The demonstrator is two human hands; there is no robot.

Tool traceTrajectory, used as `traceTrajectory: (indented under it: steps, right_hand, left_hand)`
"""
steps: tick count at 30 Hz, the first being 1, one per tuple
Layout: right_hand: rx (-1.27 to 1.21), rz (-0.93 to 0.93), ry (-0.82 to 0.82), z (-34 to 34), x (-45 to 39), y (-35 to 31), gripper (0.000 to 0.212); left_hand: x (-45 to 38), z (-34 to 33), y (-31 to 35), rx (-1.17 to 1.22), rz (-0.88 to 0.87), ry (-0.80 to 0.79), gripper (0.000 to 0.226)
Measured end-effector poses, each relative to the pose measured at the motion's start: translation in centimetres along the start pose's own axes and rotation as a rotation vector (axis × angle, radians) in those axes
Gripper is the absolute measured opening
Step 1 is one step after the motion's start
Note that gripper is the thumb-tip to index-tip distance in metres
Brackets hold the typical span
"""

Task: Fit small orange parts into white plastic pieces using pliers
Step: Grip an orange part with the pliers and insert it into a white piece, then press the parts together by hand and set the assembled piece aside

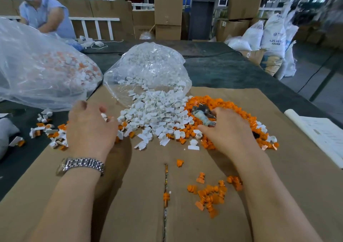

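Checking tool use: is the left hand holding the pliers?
No, the left hand rests by white pieces; the pliers are under the right hand.

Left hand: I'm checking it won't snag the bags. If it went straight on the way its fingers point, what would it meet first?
Probably the spilled white pieces just beyond the left hand, before the clear bag; depth is uncertain.

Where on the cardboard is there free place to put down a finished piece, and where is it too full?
Bare cardboard lies between the two forearms, left of the seam, and also at the far right, between the orange pile and the paper sheet. It is crowded at the white pieces, around the pliers, and at the small orange cluster.
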State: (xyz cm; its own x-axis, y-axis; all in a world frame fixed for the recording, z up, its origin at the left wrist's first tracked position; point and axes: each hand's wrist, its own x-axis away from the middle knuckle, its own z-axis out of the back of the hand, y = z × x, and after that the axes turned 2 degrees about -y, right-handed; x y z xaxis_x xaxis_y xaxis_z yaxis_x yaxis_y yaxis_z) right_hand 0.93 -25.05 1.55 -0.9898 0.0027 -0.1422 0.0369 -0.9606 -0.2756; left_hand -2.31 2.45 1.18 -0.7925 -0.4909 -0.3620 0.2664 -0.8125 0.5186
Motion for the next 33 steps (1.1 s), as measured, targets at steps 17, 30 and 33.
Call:
traceTrajectory:
  steps: [17,30,33]
  right_hand:
    - [0.002,0.212,0.025,-0.5,0.5,-2.3,0.040]
    - [-0.164,0.288,-0.041,-1.1,1.1,-3.3,0.019]
    - [-0.546,0.234,-0.031,-0.3,1.2,-2.9,0.018]
  left_hand:
    - [1.5,-0.9,1.3,-0.031,-0.303,-0.524,0.018]
    - [2.4,-0.6,2.6,0.630,-0.146,-0.594,0.008]
    - [2.8,-0.6,3.1,0.651,-0.184,-0.591,0.013]
